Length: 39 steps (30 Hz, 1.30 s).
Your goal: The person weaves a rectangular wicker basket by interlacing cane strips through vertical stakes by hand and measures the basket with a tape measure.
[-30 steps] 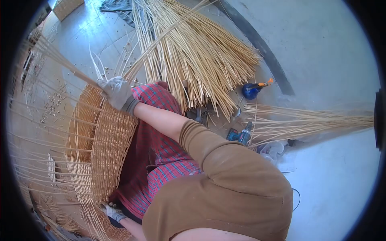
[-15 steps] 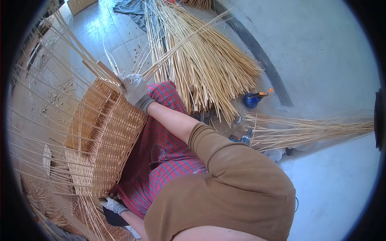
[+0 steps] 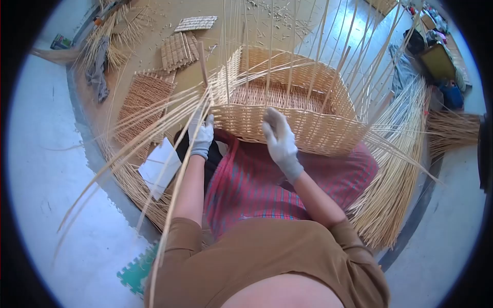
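A rectangular woven wicker basket (image 3: 287, 123) rests across my lap, its long near wall facing me and thin upright stakes rising from its rim. My left hand (image 3: 201, 136), in a pale glove, is closed around loose weaving canes (image 3: 149, 131) at the basket's near left corner; its fingertips are partly hidden. Several of these canes fan out to the left and down past my left arm. My right hand (image 3: 281, 143), gloved too, is in front of the near wall with thumb and fingers apart, holding nothing. A thick wooden stick (image 3: 203, 64) stands at the left corner.
Woven panels (image 3: 146, 105) lie on the floor at the left, beside a white sheet (image 3: 159, 167). A large bundle of canes (image 3: 395, 179) spreads along the right. Cane offcuts (image 3: 277, 18) are scattered beyond the basket. A red checked cloth (image 3: 257, 185) covers my lap.
My view has swung round, and the basket now lies crosswise before me. My right hand has left the basket's far corner and come to the middle of the near wall.
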{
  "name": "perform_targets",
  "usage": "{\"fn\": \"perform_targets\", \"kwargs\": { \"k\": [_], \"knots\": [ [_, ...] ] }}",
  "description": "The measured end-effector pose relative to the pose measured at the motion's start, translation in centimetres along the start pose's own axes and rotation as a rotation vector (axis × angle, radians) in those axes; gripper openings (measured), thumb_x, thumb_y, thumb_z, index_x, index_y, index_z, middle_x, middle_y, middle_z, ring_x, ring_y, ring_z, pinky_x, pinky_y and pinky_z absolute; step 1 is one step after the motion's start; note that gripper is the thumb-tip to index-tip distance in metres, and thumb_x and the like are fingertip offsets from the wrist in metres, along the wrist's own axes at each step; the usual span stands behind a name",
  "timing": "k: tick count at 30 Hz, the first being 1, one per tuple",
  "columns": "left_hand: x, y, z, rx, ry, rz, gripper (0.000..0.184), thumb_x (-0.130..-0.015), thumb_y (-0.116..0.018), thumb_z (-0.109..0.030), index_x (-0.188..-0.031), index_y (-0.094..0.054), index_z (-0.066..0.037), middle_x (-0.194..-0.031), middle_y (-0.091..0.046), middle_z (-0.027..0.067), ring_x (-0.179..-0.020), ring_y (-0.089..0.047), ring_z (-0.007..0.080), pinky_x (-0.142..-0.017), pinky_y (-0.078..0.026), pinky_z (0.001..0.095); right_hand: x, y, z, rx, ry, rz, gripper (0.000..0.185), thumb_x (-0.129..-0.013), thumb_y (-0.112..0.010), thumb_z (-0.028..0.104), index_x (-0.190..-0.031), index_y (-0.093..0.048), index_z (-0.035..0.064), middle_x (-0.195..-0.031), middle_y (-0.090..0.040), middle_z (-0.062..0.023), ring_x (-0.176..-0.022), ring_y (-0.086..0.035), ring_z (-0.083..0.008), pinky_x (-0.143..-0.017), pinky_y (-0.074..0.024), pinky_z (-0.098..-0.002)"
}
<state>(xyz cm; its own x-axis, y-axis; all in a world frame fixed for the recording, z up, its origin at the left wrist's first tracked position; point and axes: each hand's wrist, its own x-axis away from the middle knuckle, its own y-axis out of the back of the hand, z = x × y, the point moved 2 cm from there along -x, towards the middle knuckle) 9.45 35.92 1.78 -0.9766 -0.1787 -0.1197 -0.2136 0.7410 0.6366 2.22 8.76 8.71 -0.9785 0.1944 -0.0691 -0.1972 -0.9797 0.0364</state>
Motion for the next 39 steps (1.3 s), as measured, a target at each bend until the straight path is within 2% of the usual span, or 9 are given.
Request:
{"fn": "perform_targets", "kwargs": {
  "k": [2,6,13,17,21,26,35,37,39],
  "knots": [
    [-0.5,1.7,-0.8,-0.055,-0.025,0.084,0.048,-0.096,-0.066,-0.027,-0.14,-0.059,-0.009,-0.134,-0.065,0.0182,-0.125,-0.06,0.0357,-0.106,-0.046,0.0415,-4.2,-5.8,2.5,-0.174,-0.095,0.064,0.053,-0.102,-0.06,0.021,-0.145,-0.043,-0.0055,-0.138,-0.057,-0.0252,-0.133,-0.055,-0.0315,-0.112,-0.042,-0.0387],
    [-1.7,2.3,-0.3,-0.291,-0.18,0.121,0.046,-0.089,-0.072,-0.014,-0.134,-0.064,-0.012,-0.133,-0.066,0.0133,-0.125,-0.06,0.0311,-0.107,-0.046,0.0381,-15.5,-15.5,-3.6,0.12,-0.532,0.037,0.114,-0.084,-0.076,0.06,-0.163,-0.011,0.0085,-0.16,-0.035,-0.0235,-0.144,-0.04,-0.0347,-0.115,-0.0387,-0.042],
    [-2.8,3.6,-1.6,-0.5,-0.058,0.336,0.065,-0.084,-0.076,-0.04,-0.143,-0.056,-0.021,-0.129,-0.067,0.0149,-0.101,-0.07,0.0371,-0.087,-0.055,0.0452,-16.0,-15.5,-3.3,0.115,-0.855,-0.337,0.146,-0.066,-0.087,0.065,-0.163,0.012,0.0193,-0.159,-0.028,-0.0323,-0.142,-0.043,-0.0421,-0.113,-0.0405,-0.0416],
    [-3.1,3.0,0.3,-0.59,-0.078,0.323,0.065,-0.086,-0.075,-0.04,-0.145,-0.054,-0.023,-0.126,-0.068,0.0151,-0.102,-0.07,0.037,-0.087,-0.055,0.0452,-14.0,-15.5,-1.8,0.091,-0.477,-0.432,0.119,-0.074,-0.085,0.053,-0.164,-0.016,0.0178,-0.158,-0.029,-0.0343,-0.138,-0.045,-0.0454,-0.113,-0.0403,-0.0412],
    [-2.7,2.1,2.9,-0.643,-0.195,0.225,0.062,-0.09,-0.069,-0.053,-0.145,-0.051,-0.029,-0.072,-0.069,0.0143,-0.063,-0.068,0.0377,-0.057,-0.05,0.0507,-14.7,-17.1,-3.2,0.266,0.15,-0.559,0.074,-0.094,-0.073,0.028,-0.155,-0.039,0.0044,-0.135,-0.057,-0.0239,-0.128,-0.054,-0.0364,-0.111,-0.0404,-0.0398],
    [-3.1,2.1,2.1,-0.406,-0.195,0.204,0.058,-0.09,-0.07,-0.043,-0.145,-0.054,-0.028,-0.095,-0.074,0.017,-0.084,-0.071,0.039,-0.076,-0.055,0.0503,-14.0,-15.7,0.7,0.379,0.254,-0.192,0.034,-0.099,-0.066,0.026,-0.123,-0.066,0.001,-0.095,-0.07,-0.0165,-0.088,-0.068,-0.0268,-0.079,-0.0524,-0.0405],
    [-3.9,0.3,4.9,-0.302,-0.205,0.172,0.065,-0.088,-0.074,-0.04,-0.148,-0.052,-0.028,-0.092,-0.073,0.019,-0.085,-0.072,0.0368,-0.079,-0.054,0.0476,-17.7,-14.6,1.9,-0.367,-0.383,0.221,0.042,-0.099,-0.065,0.046,-0.103,-0.063,0.0042,-0.091,-0.071,-0.0084,-0.084,-0.069,-0.0205,-0.077,-0.0571,-0.0319],
    [-3.4,0.6,4.3,-0.217,-0.219,0.143,0.06,-0.088,-0.075,-0.039,-0.143,-0.057,-0.025,-0.094,-0.074,0.0171,-0.085,-0.072,0.0348,-0.08,-0.055,0.0457,-17.9,-15.1,3.7,0.215,0.122,-0.054,0.045,-0.101,-0.06,0.048,-0.11,-0.065,0.0041,-0.089,-0.069,-0.0045,-0.087,-0.069,-0.0156,-0.075,-0.0564,-0.0304],
    [-3.0,1.5,2.3,-0.208,-0.18,0.152,0.057,-0.088,-0.075,-0.039,-0.14,-0.06,-0.023,-0.095,-0.074,0.0157,-0.085,-0.072,0.0332,-0.08,-0.055,0.0447,-16.8,-14.4,9.3,-0.225,0.326,-0.181,0.041,-0.103,-0.059,0.043,-0.112,-0.065,0.0037,-0.089,-0.068,-0.0035,-0.087,-0.067,-0.0146,-0.075,-0.0551,-0.0297]
  ]
}}
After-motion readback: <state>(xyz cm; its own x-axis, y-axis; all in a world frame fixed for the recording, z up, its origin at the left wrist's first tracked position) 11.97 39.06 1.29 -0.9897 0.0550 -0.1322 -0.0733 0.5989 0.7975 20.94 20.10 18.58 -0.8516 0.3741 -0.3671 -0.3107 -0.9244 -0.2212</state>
